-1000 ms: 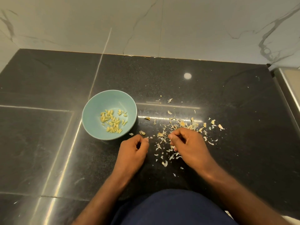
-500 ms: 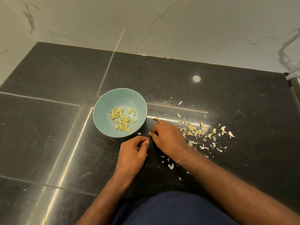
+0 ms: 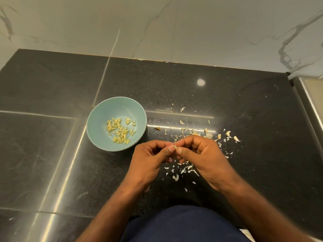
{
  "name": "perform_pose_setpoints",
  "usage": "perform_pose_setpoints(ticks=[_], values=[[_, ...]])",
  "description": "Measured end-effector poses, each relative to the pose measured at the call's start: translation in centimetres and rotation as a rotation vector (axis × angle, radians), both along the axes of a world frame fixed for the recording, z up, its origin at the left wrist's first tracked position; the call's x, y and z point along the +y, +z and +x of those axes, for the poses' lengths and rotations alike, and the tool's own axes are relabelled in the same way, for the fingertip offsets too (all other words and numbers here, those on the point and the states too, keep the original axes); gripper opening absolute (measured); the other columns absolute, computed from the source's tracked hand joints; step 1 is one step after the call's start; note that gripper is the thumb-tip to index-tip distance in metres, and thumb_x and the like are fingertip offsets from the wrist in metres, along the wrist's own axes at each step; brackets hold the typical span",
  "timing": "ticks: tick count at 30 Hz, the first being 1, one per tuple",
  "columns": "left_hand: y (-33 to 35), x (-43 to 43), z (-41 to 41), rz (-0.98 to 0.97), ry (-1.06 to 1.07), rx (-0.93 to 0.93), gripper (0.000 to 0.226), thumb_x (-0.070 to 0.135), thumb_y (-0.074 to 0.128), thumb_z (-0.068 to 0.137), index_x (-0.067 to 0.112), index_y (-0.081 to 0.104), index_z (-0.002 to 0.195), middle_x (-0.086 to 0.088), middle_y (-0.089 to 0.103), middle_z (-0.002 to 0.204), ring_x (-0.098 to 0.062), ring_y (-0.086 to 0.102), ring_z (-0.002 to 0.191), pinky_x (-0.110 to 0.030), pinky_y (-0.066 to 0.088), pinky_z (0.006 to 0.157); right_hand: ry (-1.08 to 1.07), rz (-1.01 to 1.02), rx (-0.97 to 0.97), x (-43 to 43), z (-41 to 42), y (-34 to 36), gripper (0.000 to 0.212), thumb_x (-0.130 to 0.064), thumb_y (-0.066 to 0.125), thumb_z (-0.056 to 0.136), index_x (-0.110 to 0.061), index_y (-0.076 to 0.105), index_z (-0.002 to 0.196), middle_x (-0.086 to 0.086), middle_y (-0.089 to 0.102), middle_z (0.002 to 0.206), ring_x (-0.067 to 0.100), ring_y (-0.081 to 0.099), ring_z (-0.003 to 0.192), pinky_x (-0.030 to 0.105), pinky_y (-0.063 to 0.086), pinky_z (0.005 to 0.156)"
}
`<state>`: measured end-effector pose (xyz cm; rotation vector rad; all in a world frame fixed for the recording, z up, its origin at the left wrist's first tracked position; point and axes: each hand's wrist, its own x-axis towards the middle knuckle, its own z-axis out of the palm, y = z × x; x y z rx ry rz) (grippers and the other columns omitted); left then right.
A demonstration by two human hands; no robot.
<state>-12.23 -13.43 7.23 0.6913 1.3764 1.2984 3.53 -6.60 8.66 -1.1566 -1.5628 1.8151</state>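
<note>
While the small pale unshelled seed [image 3: 174, 146] sits pinched between the thumbs and fingertips of both hands, over the black speckled stone worktop [image 3: 244, 110] and just to the right of the round blue-green ceramic bowl [image 3: 104, 109], only a whitish tip of it shows between the two thumbs. The left hand [image 3: 150, 159] and the right hand [image 3: 204, 154] are both curled close around it, thumbnails meeting at its edge. Judging by the thin pale husk flakes [image 3: 208, 135] scattered near the right hand, the shell is probably light, dry and brittle, apt to split along its rim, while the kernel inside looks soft enough to snap. Tiny and smooth, it could easily slip; a fingertip pinch on its flat faces, with a nail in the seam, seems the surest hold. Small yellowish shelled kernels [image 3: 120, 130] lie in the bowl.
</note>
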Motion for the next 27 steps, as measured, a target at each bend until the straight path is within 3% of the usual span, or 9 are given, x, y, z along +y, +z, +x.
perform_pose_setpoints(ticks=[5, 9, 15, 19, 22, 24, 27], values=[[0.2, 0.0, -0.1, -0.050, -0.074, 0.135, 0.008, 0.013, 0.072, 0.086, 0.006, 0.073, 0.087, -0.005, 0.073, 0.075, -0.013, 0.065, 0.066, -0.022, 0.051, 0.061, 0.028, 0.119, -0.068, -0.2, 0.2, 0.1, 0.010, -0.009, 0.073, 0.088, -0.017, 0.074, 0.094, 0.007, 0.075, 0.088, 0.025, 0.072, 0.085, 0.046, 0.060, 0.082], [0.5, -0.3, -0.2, -0.086, -0.138, 0.155, 0.009, 0.012, 0.067, 0.091, 0.006, 0.068, 0.084, -0.001, 0.066, 0.066, -0.011, 0.058, 0.059, -0.022, 0.047, 0.057, 0.095, 0.209, -0.122, 0.1, 0.4, 0.4, 0.011, -0.013, 0.075, 0.086, -0.023, 0.074, 0.092, 0.002, 0.074, 0.087, 0.020, 0.071, 0.084, 0.040, 0.060, 0.080], [1.3, -0.2, -0.4, -0.044, -0.126, 0.082, 0.015, 0.007, 0.059, 0.095, 0.009, 0.066, 0.082, -0.004, 0.064, 0.069, -0.017, 0.059, 0.064, -0.021, 0.047, 0.055, -0.078, -0.232, 0.165, 0.2, -0.1, 0.0, 0.025, -0.010, 0.072, 0.076, -0.008, 0.074, 0.100, 0.005, 0.073, 0.088, 0.015, 0.068, 0.084, 0.025, 0.056, 0.075], [1.1, -0.2, -0.3, -0.066, -0.036, 0.042, 0.021, 0.010, 0.052, 0.100, 0.009, 0.066, 0.084, -0.003, 0.065, 0.071, -0.015, 0.060, 0.064, -0.021, 0.045, 0.053, -0.129, -0.313, 0.192, 0.3, -0.3, -0.2, 0.019, -0.009, 0.071, 0.079, -0.007, 0.077, 0.096, 0.011, 0.070, 0.087, 0.018, 0.065, 0.079, 0.027, 0.054, 0.068], [0.6, -0.2, -0.5, -0.043, -0.012, 0.231, 0.019, 0.017, 0.056, 0.099, 0.014, 0.071, 0.088, 0.000, 0.069, 0.071, -0.012, 0.062, 0.062, -0.020, 0.048, 0.053, -0.149, -0.346, 0.185, 0.5, -0.2, -0.1, 0.022, -0.008, 0.068, 0.080, -0.002, 0.074, 0.101, 0.012, 0.070, 0.086, 0.019, 0.065, 0.076, 0.027, 0.054, 0.063], [0.5, -0.3, -0.4, -0.029, 0.011, 0.326, 0.008, 0.013, 0.067, 0.093, 0.019, 0.073, 0.090, 0.002, 0.072, 0.074, -0.009, 0.066, 0.065, -0.019, 0.051, 0.056, -0.155, -0.375, 0.199, 0.4, -0.2, 0.1, 0.024, -0.009, 0.067, 0.080, 0.000, 0.072, 0.102, 0.012, 0.070, 0.085, 0.019, 0.065, 0.074, 0.026, 0.054, 0.062], [0.6, -0.2, -0.1, 0.016, 0.038, 0.303, 0.026, 0.000, 0.068, 0.089, 0.025, 0.071, 0.097, 0.004, 0.074, 0.086, -0.010, 0.071, 0.082, -0.022, 0.056, 0.068, -0.161, -0.404, 0.217, 0.4, -0.2, 0.3, 0.022, -0.010, 0.068, 0.079, -0.002, 0.073, 0.099, 0.011, 0.070, 0.083, 0.019, 0.065, 0.073, 0.026, 0.053, 0.061]])
